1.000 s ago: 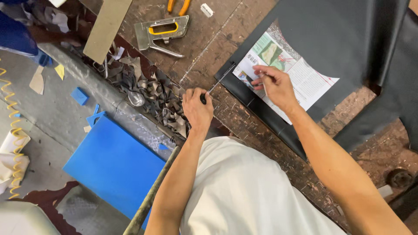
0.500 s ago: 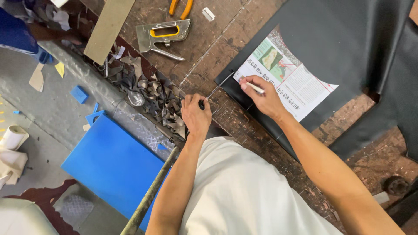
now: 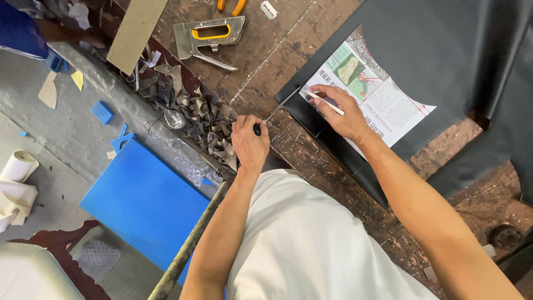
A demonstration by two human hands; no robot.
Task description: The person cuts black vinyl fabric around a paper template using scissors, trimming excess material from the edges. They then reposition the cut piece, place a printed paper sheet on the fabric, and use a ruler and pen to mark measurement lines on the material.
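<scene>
black sheet (image 3: 444, 50) | yellow-handled grey stapler (image 3: 211, 34) | blue board (image 3: 147, 203)

Printed paper sheet (image 3: 383, 103): lies flat on the black sheet material (image 3: 444, 50), near its lower-left edge. Roughly rectangular with an irregular outline, white with dense dark text, green picture blocks at its upper-left end, and thin red lines.

So the printed paper (image 3: 377, 94) sits on the leather sheet (image 3: 444, 50), which covers the right side of the workbench (image 3: 266, 66). Staple gun (image 3: 211, 34) is further off to the left, pliers (image 3: 232, 5) just beyond it. A heap of scraps (image 3: 194, 114) runs along the bench's left edge, and a foam board (image 3: 147, 203) lies on the floor left of that.
</scene>
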